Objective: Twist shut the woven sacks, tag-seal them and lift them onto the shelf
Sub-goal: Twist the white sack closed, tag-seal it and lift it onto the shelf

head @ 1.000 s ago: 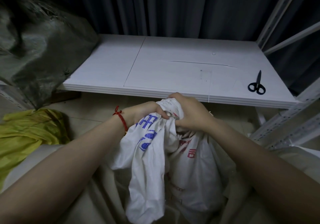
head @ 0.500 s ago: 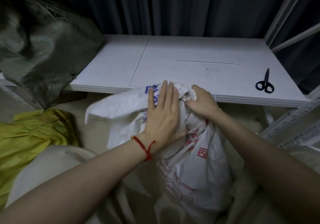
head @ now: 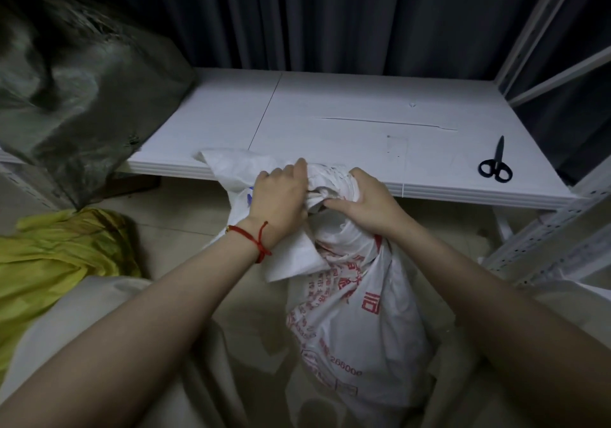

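1. A white woven sack with red print (head: 357, 312) stands upright on the pale tiled floor (head: 185, 216), between the person's two forearms and just in front of the shelf's front edge.
2. A red string bracelet (head: 254, 239) circles the left wrist.
3. The left hand (head: 281, 193) lies on the sack's loose top flap, fingers curled over the cloth towards the bunched neck.
4. The right hand (head: 370, 202) clutches the gathered, twisted neck, fingers wrapped round it and touching the left hand's.
5. A crumpled yellow sack (head: 56, 255) lies on the floor, left of the left arm.
6. A white perforated metal upright (head: 535, 249) slants at the right.
7. The low white shelf board (head: 363, 103) carries black-handled scissors (head: 495, 164), closed, near its right end.
8. A bulky grey-green woven sack (head: 82, 97) sits over the shelf's left end.
9. A dark pleated curtain (head: 330, 14) hangs behind.
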